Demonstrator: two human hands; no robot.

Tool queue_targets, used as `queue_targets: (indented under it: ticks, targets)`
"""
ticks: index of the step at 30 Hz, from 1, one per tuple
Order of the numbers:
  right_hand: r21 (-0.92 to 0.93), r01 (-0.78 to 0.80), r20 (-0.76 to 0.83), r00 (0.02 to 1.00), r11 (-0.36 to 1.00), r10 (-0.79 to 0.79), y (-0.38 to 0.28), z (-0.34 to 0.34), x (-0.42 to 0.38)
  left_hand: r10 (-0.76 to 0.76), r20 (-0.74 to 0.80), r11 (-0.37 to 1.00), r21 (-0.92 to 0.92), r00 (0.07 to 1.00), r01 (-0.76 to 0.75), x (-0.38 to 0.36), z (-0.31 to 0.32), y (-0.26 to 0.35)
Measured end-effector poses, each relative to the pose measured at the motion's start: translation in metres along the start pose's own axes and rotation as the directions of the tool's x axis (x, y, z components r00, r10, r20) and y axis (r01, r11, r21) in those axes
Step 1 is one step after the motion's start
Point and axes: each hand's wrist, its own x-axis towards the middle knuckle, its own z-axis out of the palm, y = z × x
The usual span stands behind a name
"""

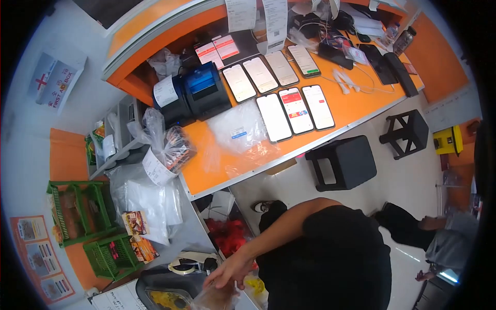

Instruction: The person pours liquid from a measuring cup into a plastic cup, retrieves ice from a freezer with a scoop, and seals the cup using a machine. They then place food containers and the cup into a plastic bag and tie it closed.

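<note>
One hand [230, 269] (which side, I cannot tell) grips a crinkled clear plastic bag [219, 298] above the black food tray [168, 295]; bagging looks barely begun, the tray uncovered.

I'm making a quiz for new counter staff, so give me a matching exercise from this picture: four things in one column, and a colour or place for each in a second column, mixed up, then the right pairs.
Things:
1. receipt printer
2. crates
3. stool
4. phones

Descriptions:
A. green, at the far left by the wall
B. black, on the floor in front of the counter
C. lying flat in rows on the orange counter
D. black with a blue top, at the counter's left end

Pairs: 1-D, 2-A, 3-B, 4-C
</note>
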Motion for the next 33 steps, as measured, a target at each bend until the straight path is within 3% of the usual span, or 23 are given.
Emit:
queue_targets:
  ticks: [2, 4, 7, 8, 9, 10, 11, 12, 13, 14, 15, 16, 17, 19, 22, 23, 24, 25, 28, 29, 30, 31, 33]
  targets:
    - [-0.32, 0.175, 0.049, 0.985, 0.931, -0.168, 0.003, 0.002, 0.017, 0.0, -0.004, 1.0, 0.015, 1.0, 0.0, -0.001, -0.003, 0.0]
    - [-0.354, 0.274, 0.116, 0.962, 0.894, -0.249, 0.008, 0.006, 0.032, 0.001, -0.007, 0.999, 0.034, 1.0, -0.001, -0.003, -0.009, 0.0]
    - [-0.568, 0.599, 0.335, 0.794, 0.564, -0.506, 0.002, 0.027, 0.045, -0.004, -0.01, 0.998, 0.066, 1.0, 0.004, -0.009, -0.021, -0.002]
    - [-0.562, 0.595, 0.338, 0.799, 0.575, -0.497, -0.001, 0.03, 0.041, -0.01, -0.015, 0.997, 0.077, 1.0, 0.012, -0.014, -0.027, -0.004]
    - [-0.291, 0.28, 0.176, 0.956, 0.915, -0.237, -0.006, 0.03, 0.035, -0.017, -0.02, 0.996, 0.087, 1.0, 0.019, -0.019, -0.034, -0.008]
    - [0.071, -0.126, 0.123, 0.986, 0.99, 0.116, -0.012, 0.036, 0.028, -0.03, -0.023, 0.995, 0.099, 0.999, 0.032, -0.026, -0.043, -0.012]
    - [-0.12, -0.197, 0.21, 0.953, 0.973, 0.219, -0.004, 0.032, 0.033, -0.055, -0.024, 0.991, 0.119, 0.998, 0.057, -0.037, -0.055, -0.016]
    - [-0.017, -0.323, 0.26, 0.912, 0.946, 0.316, -0.004, 0.034, 0.03, -0.091, -0.025, 0.986, 0.137, 0.996, 0.093, -0.051, -0.067, -0.018]
    - [-0.092, -0.424, 0.148, 0.889, 0.901, 0.434, 0.001, 0.027, 0.032, -0.136, -0.014, 0.976, 0.167, 0.991, 0.137, -0.066, -0.082, -0.017]
    - [-0.064, -0.307, 0.139, 0.939, 0.949, 0.313, 0.013, 0.025, 0.035, -0.182, 0.031, 0.964, 0.204, 0.983, 0.172, -0.079, -0.096, -0.018]
    - [-0.201, -0.238, -0.02, 0.971, 0.95, 0.239, 0.0, 0.044, 0.024, -0.226, 0.084, 0.952, 0.23, 0.97, 0.202, -0.096, -0.104, -0.022]
    - [-0.363, -0.113, 0.039, 0.99, 0.925, 0.137, 0.003, 0.041, 0.026, -0.261, 0.113, 0.943, 0.241, 0.959, 0.228, -0.111, -0.108, -0.027]
    - [-0.58, 0.151, 0.123, 0.988, 0.8, -0.097, 0.013, 0.048, 0.028, 0.161, -0.119, 0.946, 0.301, 0.98, -0.118, -0.101, -0.092, -0.007]
    - [-0.854, 0.492, 0.433, 0.852, 0.168, -0.294, 0.024, 0.049, 0.036, -0.148, -0.184, 0.983, -0.138, 0.972, 0.123, -0.13, -0.084, -0.003]
    - [-0.829, 0.505, 0.47, 0.862, 0.243, -0.19, 0.063, 0.059, 0.043, -0.089, -0.383, 0.959, -0.283, 0.92, -0.025, -0.176, -0.066, -0.017]
    - [-0.467, 0.151, 0.109, 0.988, 0.871, -0.113, 0.079, 0.065, 0.048, -0.029, -0.421, 0.964, -0.252, 0.906, -0.086, -0.189, -0.066, -0.022]
    - [0.245, -0.205, -0.144, 0.959, 0.947, 0.245, 0.09, 0.069, 0.049, -0.077, -0.454, 0.967, -0.252, 0.888, -0.046, -0.204, -0.065, -0.025]
    - [0.222, -0.541, -0.081, 0.819, 0.811, 0.568, 0.093, 0.059, 0.055, -0.084, -0.372, 0.977, -0.213, 0.924, 0.004, -0.222, -0.066, -0.031]
    - [-0.212, -0.706, -0.122, 0.705, 0.675, 0.699, 0.143, 0.064, 0.07, -0.161, -0.256, 0.979, -0.165, 0.953, 0.121, -0.277, -0.076, -0.053]
    - [-0.211, -0.724, -0.133, 0.687, 0.657, 0.714, 0.159, 0.068, 0.075, -0.256, -0.254, 0.96, -0.181, 0.933, 0.214, -0.295, -0.076, -0.063]
    - [-0.706, -0.304, -0.026, 0.914, 0.64, 0.406, 0.177, 0.072, 0.084, -0.345, -0.245, 0.933, -0.201, 0.906, 0.3, -0.311, -0.076, -0.071]
    - [-0.928, 0.221, 0.272, 0.952, 0.302, 0.141, 0.189, 0.074, 0.09, -0.481, -0.187, 0.851, -0.332, 0.856, 0.406, -0.322, -0.074, -0.076]
    - [-0.899, 0.4, 0.419, 0.904, 0.18, 0.086, 0.227, 0.057, 0.1, -0.57, -0.198, 0.8, -0.356, 0.798, 0.483, -0.332, -0.071, -0.095]
